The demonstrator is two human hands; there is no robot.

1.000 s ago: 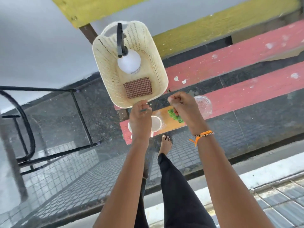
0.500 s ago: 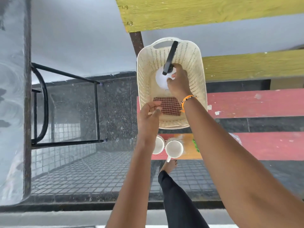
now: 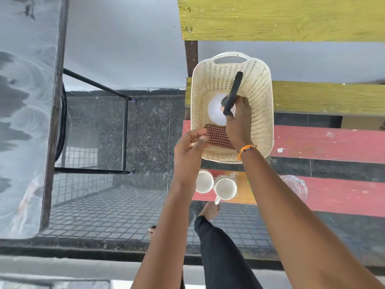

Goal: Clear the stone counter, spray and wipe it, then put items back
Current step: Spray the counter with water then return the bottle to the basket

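Observation:
A cream perforated basket (image 3: pixel 261 105) rests on the red bench (image 3: pixel 333 142). Inside it stands a white spray bottle (image 3: pixel 214 110) with a black spray head (image 3: pixel 234 88), and a brown checked cloth (image 3: pixel 217 137) lies on the basket's floor. My right hand (image 3: pixel 238 124), with an orange band at the wrist, reaches into the basket and grips the bottle's black head at the neck. My left hand (image 3: pixel 190 149) holds the basket's near-left rim, fingers curled beside the cloth's edge.
Below the basket two white cups (image 3: pixel 226 188) stand by an orange board (image 3: pixel 243 184), with a clear glass jar (image 3: pixel 295 184) to the right. A black metal frame (image 3: pixel 125 132) and a wet grey stone slab (image 3: pixel 20 122) are at left. Yellow planks run behind.
My right hand moved from beside the basket into it and closed round the spray bottle's head. My left hand stayed at the rim. The view shifted right.

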